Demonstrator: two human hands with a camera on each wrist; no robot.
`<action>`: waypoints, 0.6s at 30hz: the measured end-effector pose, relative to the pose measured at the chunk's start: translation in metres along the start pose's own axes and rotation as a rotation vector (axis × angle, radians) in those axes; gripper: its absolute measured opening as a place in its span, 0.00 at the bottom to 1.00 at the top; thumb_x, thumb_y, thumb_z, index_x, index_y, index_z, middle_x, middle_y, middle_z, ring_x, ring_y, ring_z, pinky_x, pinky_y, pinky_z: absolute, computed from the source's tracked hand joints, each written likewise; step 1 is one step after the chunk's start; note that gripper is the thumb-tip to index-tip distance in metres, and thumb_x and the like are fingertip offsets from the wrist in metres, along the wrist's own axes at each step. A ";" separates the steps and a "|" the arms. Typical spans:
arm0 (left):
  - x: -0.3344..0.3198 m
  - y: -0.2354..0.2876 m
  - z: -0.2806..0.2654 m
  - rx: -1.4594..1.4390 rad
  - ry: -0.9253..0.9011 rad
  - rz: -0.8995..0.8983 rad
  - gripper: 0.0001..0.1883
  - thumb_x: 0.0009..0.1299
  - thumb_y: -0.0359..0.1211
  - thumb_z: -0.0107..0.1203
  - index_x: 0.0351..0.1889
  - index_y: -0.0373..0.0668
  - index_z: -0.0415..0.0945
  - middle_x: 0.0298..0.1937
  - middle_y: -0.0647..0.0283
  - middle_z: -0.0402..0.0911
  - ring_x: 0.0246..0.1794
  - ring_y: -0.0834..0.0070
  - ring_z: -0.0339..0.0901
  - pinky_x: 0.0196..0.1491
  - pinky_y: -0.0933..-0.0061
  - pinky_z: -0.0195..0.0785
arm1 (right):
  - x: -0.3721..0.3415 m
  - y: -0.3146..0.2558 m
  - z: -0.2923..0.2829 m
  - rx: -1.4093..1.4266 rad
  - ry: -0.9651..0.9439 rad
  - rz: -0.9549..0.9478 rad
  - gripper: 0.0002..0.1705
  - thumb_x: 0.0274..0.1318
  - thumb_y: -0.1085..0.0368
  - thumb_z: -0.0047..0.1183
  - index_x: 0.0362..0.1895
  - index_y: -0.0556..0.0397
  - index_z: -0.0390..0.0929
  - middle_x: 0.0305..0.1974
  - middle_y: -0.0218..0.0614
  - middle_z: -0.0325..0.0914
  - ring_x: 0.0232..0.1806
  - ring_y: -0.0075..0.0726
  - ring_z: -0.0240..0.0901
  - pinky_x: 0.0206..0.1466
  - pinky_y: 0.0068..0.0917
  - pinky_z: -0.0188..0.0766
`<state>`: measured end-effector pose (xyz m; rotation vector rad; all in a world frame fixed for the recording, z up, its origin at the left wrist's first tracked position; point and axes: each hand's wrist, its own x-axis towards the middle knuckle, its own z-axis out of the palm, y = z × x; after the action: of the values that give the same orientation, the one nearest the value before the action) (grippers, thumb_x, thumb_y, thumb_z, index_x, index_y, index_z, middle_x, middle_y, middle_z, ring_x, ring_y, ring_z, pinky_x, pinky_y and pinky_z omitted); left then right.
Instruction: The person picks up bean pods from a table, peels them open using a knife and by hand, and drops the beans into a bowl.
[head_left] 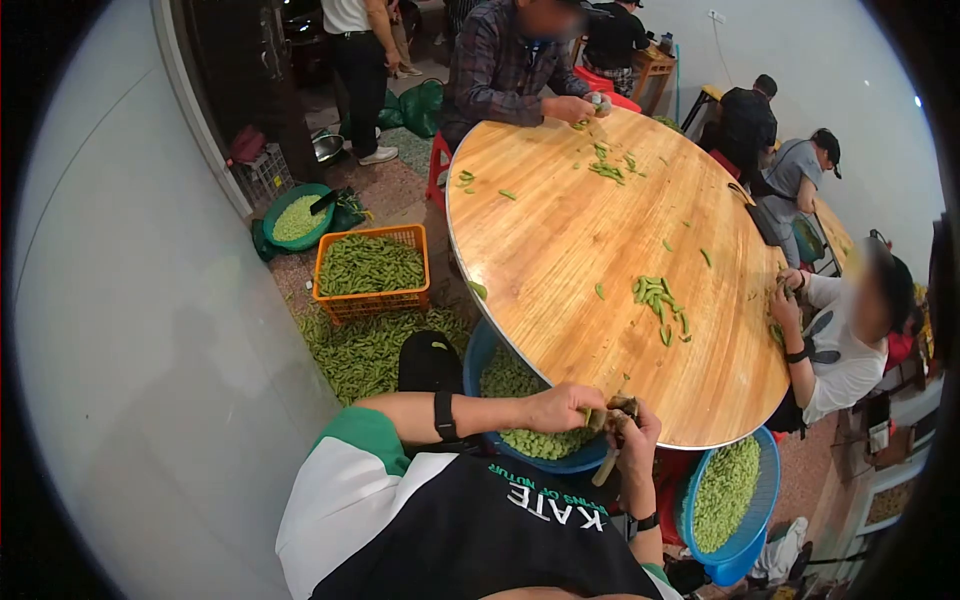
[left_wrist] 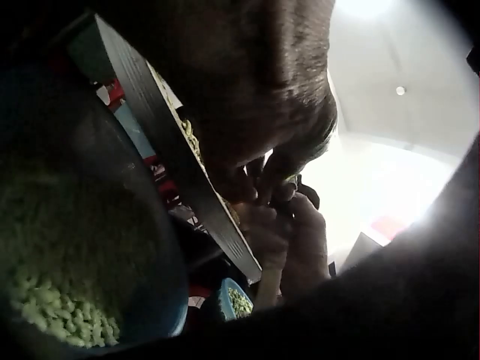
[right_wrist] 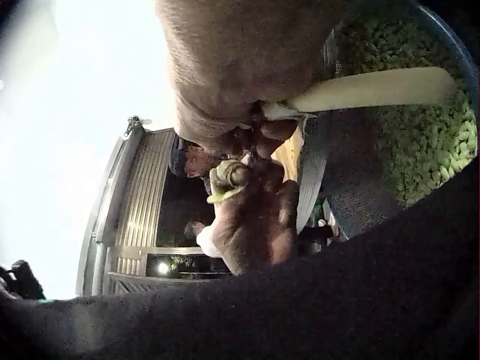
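Note:
Both hands meet over a blue tub (head_left: 478, 372) of shelled pale-green beans, at the near rim of a round wooden table (head_left: 560, 290). My left hand (head_left: 557, 408) pinches a green bean pod (right_wrist: 225, 187) between thumb and fingers. Facing it, my right hand (head_left: 637, 437) grips a pale, flat handle-like strip (right_wrist: 375, 88), its rounded end sticking out below the palm. In the left wrist view the fingertips of the two hands come together, dark and partly hidden by the left hand (left_wrist: 262, 90). Dark coverings show on some right fingertips.
Loose pods (head_left: 655, 295) lie on the table. A second blue basket (head_left: 770, 470) of beans stands at right. At left are an orange crate (head_left: 372, 270) of pods, pods spread on the floor (head_left: 365, 360) and a green basin (head_left: 300, 215). Two people work at the table.

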<state>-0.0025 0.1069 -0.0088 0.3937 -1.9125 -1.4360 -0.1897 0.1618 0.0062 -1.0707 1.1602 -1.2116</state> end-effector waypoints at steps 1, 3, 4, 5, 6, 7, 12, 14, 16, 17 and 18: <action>-0.001 0.011 -0.001 0.046 -0.059 0.041 0.13 0.51 0.20 0.47 0.35 0.36 0.75 0.35 0.56 0.75 0.39 0.59 0.75 0.40 0.67 0.68 | 0.001 -0.001 -0.002 0.052 0.023 -0.001 0.08 0.56 0.72 0.49 0.40 0.58 0.75 0.23 0.31 0.73 0.18 0.19 0.64 0.16 0.17 0.55; -0.007 0.001 0.004 0.172 -0.089 0.087 0.13 0.49 0.19 0.47 0.34 0.35 0.74 0.33 0.54 0.74 0.38 0.56 0.74 0.40 0.64 0.67 | 0.005 -0.002 0.000 0.119 0.087 -0.019 0.07 0.58 0.72 0.48 0.40 0.59 0.74 0.26 0.32 0.73 0.19 0.21 0.66 0.16 0.17 0.57; -0.009 -0.004 0.007 0.296 -0.116 0.138 0.14 0.47 0.18 0.46 0.33 0.35 0.73 0.32 0.53 0.73 0.38 0.53 0.73 0.40 0.62 0.66 | 0.008 -0.004 0.000 0.124 0.090 -0.020 0.07 0.58 0.72 0.48 0.40 0.59 0.74 0.26 0.32 0.73 0.19 0.21 0.66 0.16 0.17 0.57; -0.012 -0.009 0.010 0.288 -0.144 0.108 0.14 0.44 0.18 0.47 0.31 0.35 0.71 0.31 0.53 0.72 0.38 0.50 0.71 0.40 0.58 0.65 | 0.012 -0.005 -0.001 0.147 0.103 -0.040 0.07 0.58 0.72 0.48 0.40 0.60 0.74 0.28 0.33 0.74 0.19 0.21 0.66 0.16 0.17 0.57; -0.014 -0.011 0.011 0.290 -0.147 0.111 0.14 0.44 0.18 0.47 0.31 0.35 0.71 0.31 0.53 0.72 0.38 0.50 0.71 0.40 0.58 0.65 | 0.016 -0.006 -0.003 0.168 0.114 -0.061 0.06 0.58 0.72 0.48 0.40 0.60 0.74 0.29 0.34 0.74 0.19 0.21 0.67 0.16 0.17 0.57; -0.016 -0.013 0.012 0.341 -0.162 0.172 0.13 0.45 0.17 0.47 0.31 0.35 0.70 0.33 0.53 0.72 0.40 0.51 0.72 0.40 0.59 0.66 | 0.021 -0.005 -0.006 0.149 0.145 -0.062 0.06 0.59 0.72 0.48 0.40 0.61 0.74 0.29 0.34 0.74 0.19 0.22 0.67 0.16 0.17 0.57; -0.023 -0.028 0.013 0.412 -0.201 0.329 0.12 0.46 0.17 0.49 0.30 0.35 0.70 0.35 0.53 0.72 0.42 0.52 0.72 0.41 0.59 0.66 | 0.034 0.004 -0.012 0.170 0.165 -0.086 0.06 0.59 0.72 0.49 0.40 0.61 0.74 0.30 0.35 0.75 0.19 0.22 0.66 0.16 0.17 0.57; -0.025 -0.025 0.011 0.373 -0.170 0.203 0.12 0.46 0.17 0.50 0.31 0.34 0.69 0.36 0.53 0.73 0.43 0.53 0.72 0.43 0.60 0.67 | 0.035 0.006 -0.013 0.174 0.164 -0.084 0.06 0.59 0.72 0.49 0.40 0.60 0.74 0.30 0.35 0.75 0.18 0.21 0.66 0.16 0.17 0.58; -0.023 -0.011 0.007 0.356 -0.059 0.186 0.11 0.48 0.18 0.50 0.31 0.34 0.70 0.35 0.53 0.73 0.42 0.53 0.72 0.42 0.61 0.67 | 0.035 0.010 -0.016 0.199 0.142 -0.109 0.07 0.60 0.71 0.48 0.41 0.60 0.74 0.30 0.35 0.75 0.18 0.21 0.66 0.15 0.17 0.58; -0.020 -0.002 0.003 0.340 0.053 0.172 0.11 0.49 0.19 0.50 0.32 0.35 0.70 0.35 0.52 0.72 0.41 0.53 0.72 0.41 0.61 0.67 | 0.034 0.011 -0.017 0.201 0.144 -0.107 0.07 0.60 0.71 0.48 0.41 0.60 0.74 0.30 0.35 0.75 0.18 0.21 0.66 0.15 0.17 0.58; -0.018 0.006 -0.005 0.341 0.051 0.169 0.11 0.49 0.19 0.50 0.32 0.35 0.70 0.35 0.52 0.72 0.41 0.53 0.72 0.41 0.61 0.67 | 0.033 0.012 -0.017 0.214 0.145 -0.119 0.07 0.61 0.71 0.48 0.42 0.60 0.73 0.30 0.34 0.74 0.18 0.21 0.65 0.15 0.18 0.58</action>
<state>0.0145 0.1166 -0.0093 0.4101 -2.0974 -0.9837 -0.2052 0.1300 -0.0096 -0.9120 1.0595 -1.4920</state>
